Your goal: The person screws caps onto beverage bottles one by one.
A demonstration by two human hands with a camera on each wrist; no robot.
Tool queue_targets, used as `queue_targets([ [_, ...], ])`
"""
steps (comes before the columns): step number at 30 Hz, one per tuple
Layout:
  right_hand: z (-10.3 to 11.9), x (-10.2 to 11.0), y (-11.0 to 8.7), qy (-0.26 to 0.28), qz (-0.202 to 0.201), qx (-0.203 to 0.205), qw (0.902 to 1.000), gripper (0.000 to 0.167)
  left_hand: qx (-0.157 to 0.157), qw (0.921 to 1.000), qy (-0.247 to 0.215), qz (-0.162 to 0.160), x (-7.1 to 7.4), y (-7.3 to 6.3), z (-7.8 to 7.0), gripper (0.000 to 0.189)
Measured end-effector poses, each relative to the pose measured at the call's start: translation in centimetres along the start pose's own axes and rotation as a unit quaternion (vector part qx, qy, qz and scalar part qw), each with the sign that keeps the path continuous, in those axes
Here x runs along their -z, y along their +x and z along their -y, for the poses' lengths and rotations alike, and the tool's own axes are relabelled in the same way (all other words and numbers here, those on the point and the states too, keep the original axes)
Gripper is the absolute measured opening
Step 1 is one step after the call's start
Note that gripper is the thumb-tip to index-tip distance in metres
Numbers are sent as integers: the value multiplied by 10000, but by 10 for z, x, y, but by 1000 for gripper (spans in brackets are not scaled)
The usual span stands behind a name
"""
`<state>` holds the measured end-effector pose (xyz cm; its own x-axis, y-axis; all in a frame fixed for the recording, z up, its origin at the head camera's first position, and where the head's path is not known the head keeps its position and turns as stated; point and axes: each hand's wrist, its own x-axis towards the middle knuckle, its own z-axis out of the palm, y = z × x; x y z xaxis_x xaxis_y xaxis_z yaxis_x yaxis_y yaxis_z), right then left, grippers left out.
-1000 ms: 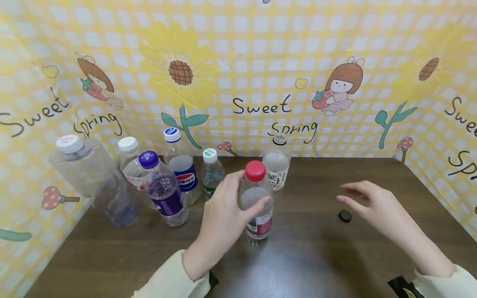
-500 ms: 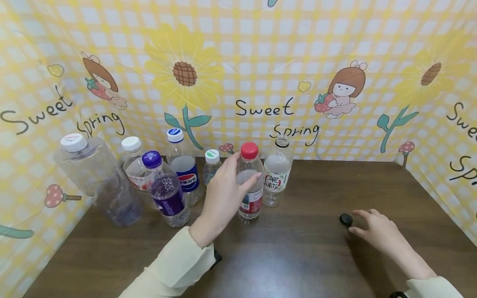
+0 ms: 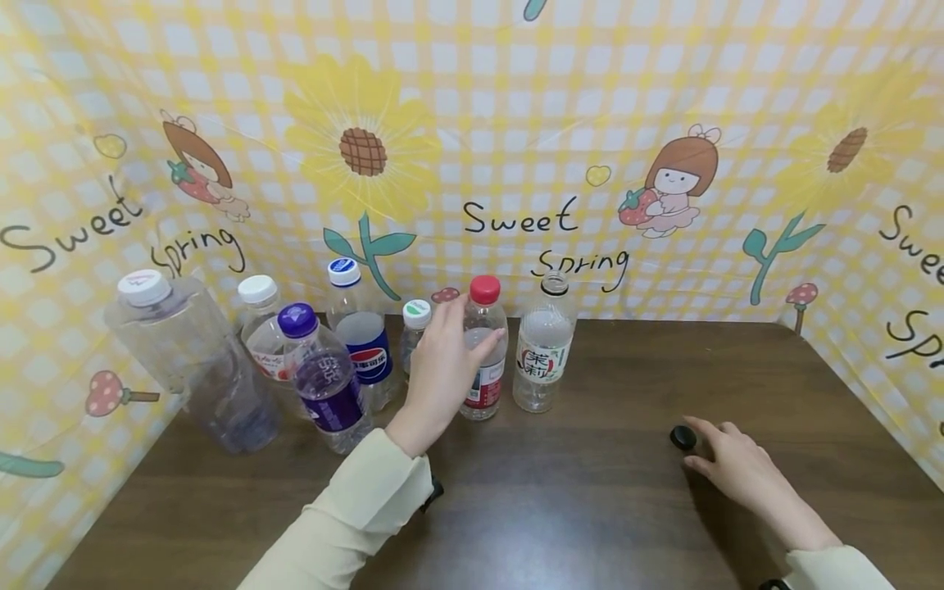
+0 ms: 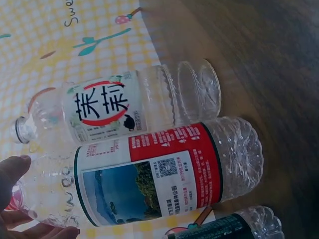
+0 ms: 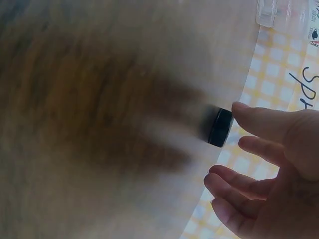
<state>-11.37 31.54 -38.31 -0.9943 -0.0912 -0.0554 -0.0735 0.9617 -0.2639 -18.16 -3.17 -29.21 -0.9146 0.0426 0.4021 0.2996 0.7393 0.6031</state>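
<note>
My left hand (image 3: 440, 373) holds a red-capped clear plastic bottle (image 3: 485, 383) near its top, thumb on the right and fingers on the left. In the left wrist view, its red and white label (image 4: 149, 174) shows, and the thumb (image 4: 15, 169) lies by the bottle's neck. Just right of it stands an uncapped clear bottle (image 3: 543, 352) with a green and white label. On the right part of the table, my right hand (image 3: 741, 459) is beside a black bottle cap (image 3: 683, 437). The thumb tip is at the cap's edge; the other fingers are spread apart from it.
Several capped bottles stand at the left: a large clear one (image 3: 221, 393), a purple-labelled one (image 3: 332, 401), a Pepsi bottle (image 3: 367, 352) and a small green-capped one (image 3: 416, 315) partly behind my left hand. A yellow checked cloth (image 3: 472, 123) hangs behind the brown table (image 3: 590, 492).
My left hand has moved the red-capped bottle back and left, into line beside the uncapped one. My right hand has come down beside the black cap.
</note>
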Motion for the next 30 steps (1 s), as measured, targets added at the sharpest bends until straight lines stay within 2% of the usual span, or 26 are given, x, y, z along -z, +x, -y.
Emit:
queue_targets([
  [5, 0, -6, 2, -106, -5, 2, 9999, 55, 193, 9998, 13, 38, -2, 4, 2, 65],
  [14, 1, -8, 2, -58, -203, 36, 9998, 43, 103, 9999, -2, -30, -6, 5, 2, 66],
  [21, 1, -6, 3, 239, 16, -33, 9997, 35, 202, 9998, 46, -51, -8, 6, 3, 68],
  [30, 0, -5, 4, 226, 127, -5, 9997, 33, 235, 9997, 36, -64, -8, 6, 6, 71],
])
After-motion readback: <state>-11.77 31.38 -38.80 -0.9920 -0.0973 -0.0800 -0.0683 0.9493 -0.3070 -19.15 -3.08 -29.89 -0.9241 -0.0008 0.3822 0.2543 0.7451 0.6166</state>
